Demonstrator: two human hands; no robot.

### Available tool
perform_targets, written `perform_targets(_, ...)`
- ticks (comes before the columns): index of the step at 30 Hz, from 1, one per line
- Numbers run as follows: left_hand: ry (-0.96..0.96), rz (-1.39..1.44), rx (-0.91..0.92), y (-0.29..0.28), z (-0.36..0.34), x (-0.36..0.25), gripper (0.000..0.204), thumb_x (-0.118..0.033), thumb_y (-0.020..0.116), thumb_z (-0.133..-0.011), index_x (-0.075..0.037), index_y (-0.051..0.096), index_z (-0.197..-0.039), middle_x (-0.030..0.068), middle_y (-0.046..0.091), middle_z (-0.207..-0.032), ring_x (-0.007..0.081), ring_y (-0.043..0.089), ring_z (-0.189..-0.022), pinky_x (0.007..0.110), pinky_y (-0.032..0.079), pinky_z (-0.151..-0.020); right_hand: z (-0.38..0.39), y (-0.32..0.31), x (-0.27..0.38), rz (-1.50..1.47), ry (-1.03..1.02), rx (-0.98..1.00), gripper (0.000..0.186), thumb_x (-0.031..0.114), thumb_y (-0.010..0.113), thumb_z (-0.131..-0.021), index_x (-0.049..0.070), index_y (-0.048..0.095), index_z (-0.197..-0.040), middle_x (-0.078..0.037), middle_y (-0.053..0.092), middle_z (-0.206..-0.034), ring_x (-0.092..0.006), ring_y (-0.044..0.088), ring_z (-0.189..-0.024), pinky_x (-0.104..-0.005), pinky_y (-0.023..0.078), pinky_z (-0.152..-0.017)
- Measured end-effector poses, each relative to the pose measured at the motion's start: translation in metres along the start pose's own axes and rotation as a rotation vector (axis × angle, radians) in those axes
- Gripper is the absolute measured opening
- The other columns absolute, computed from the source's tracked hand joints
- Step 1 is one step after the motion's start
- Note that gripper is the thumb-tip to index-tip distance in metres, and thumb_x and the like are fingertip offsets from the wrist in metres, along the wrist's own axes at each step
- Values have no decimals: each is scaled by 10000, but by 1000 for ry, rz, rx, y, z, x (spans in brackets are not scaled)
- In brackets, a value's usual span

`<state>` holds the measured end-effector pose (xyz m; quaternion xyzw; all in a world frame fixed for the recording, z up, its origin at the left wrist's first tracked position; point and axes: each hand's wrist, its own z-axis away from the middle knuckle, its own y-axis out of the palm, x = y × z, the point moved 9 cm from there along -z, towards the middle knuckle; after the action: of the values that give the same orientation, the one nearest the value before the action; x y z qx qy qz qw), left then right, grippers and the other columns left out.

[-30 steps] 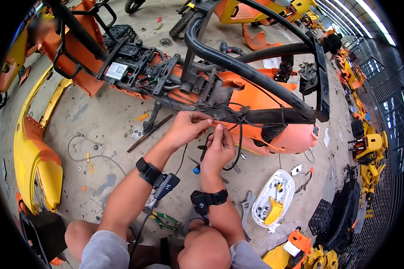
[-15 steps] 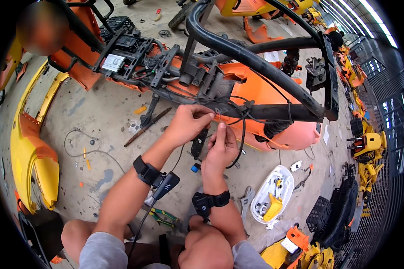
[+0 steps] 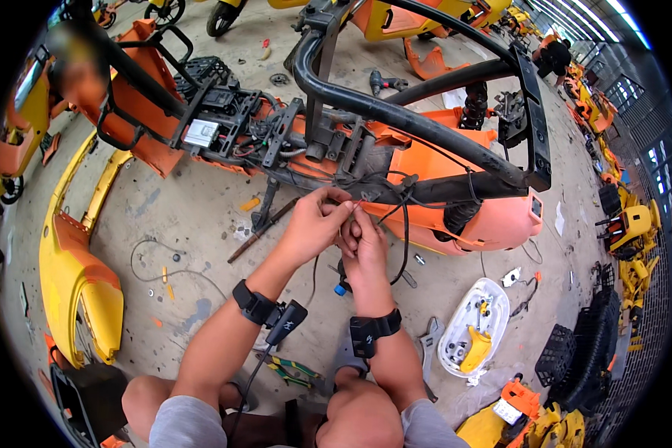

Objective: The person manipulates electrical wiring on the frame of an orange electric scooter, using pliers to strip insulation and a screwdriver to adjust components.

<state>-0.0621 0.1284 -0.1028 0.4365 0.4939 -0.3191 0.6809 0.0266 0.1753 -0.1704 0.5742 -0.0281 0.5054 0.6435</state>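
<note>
My left hand (image 3: 322, 224) and my right hand (image 3: 362, 246) meet in front of me, fingers pinched on a thin wire (image 3: 357, 204) with a small reddish part showing. They are just below the black tube frame (image 3: 396, 112) of a partly dismantled scooter, where black cables (image 3: 405, 224) loop down beside my right hand. Orange body panels (image 3: 425, 160) sit behind the frame. A dark part with a blue piece (image 3: 341, 287) is under my right hand, mostly hidden by it.
A yellow panel (image 3: 78, 291) lies at left. A white tub of small parts (image 3: 449, 349), pliers (image 3: 291, 373), a wrench (image 3: 428, 343), a rod (image 3: 254, 240) and a drill (image 3: 387, 82) are on the floor. Other scooters surround me; a person (image 3: 552, 56) is bent over at back right.
My fingertips have drawn closer together on the wire, with my right hand's fingers now tucked nearer the left's. The camera view has shifted slightly, moving the scene right and down.
</note>
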Motion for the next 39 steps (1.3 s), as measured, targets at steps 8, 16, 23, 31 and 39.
perform_targets(8,-50,-121,55,4,-8,4,369,-141,591,-923,52,482,-1219,62,620,-648,76,519,-434,214,305,-354,-10,6,-11,-110,105,22,167,275,598,-930,114,639,-948,89,410,-590,-39,358,-462,-199,278,-400)
perform_targets(16,-40,-253,22,0,-5,-12,304,-175,616,-910,55,538,-1092,72,628,-640,90,549,-440,219,371,-352,-16,11,-28,-265,206,136,129,283,635,-907,155,623,-917,100,442,-649,-30,398,-541,-201,304,-469)
perform_targets(23,-8,-273,-38,-8,-8,6,295,-196,699,-855,13,555,-1004,23,606,-616,65,570,-547,199,370,-451,-22,-1,-29,-275,69,37,164,227,670,-881,129,634,-1008,66,556,-799,-43,466,-668,-205,327,-560)
perform_targets(31,-293,195,-48,-2,-7,23,262,-300,608,-898,-40,576,-884,-62,356,-491,60,264,-420,243,266,-438,-22,-8,-6,-139,-177,31,154,153,660,-889,60,636,-1009,49,579,-790,-40,433,-607,-207,316,-519)
perform_targets(39,-316,-55,-41,4,-8,19,200,-202,635,-888,-12,584,-920,-51,409,-539,63,355,-428,256,374,-459,-21,-19,5,84,-349,-27,186,134,661,-888,13,654,-1030,14,602,-755,-25,397,-536,-197,281,-471)
